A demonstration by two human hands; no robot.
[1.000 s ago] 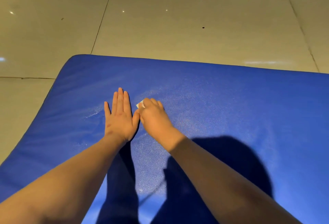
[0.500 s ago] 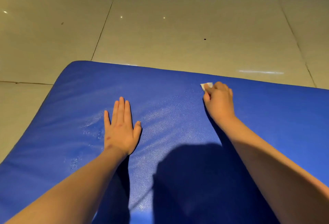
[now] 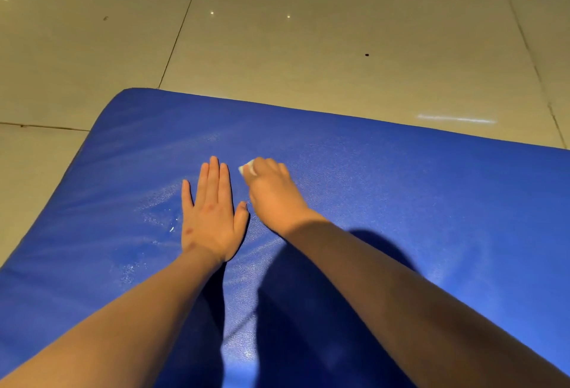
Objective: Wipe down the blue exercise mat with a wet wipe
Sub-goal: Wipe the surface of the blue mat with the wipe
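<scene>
- Pale floor tiles surround the blue mat.
- Curled round a white wipe, the right hand presses it onto the mat.
- Just beside it, the left hand lies flat, fingers straight.
- Wet patches glisten left of that hand.

Mat: deep blue, fine pebbled grain, pale sheen and faint lighter streaks across upper left part; dark navy shadow patches toward near edge. Wet wipe: white, only small bit showing. Floor: beige glossy tiles, thin dark grout lines, one black speck, few white light glints. Left hand: few reddish spots on back
</scene>
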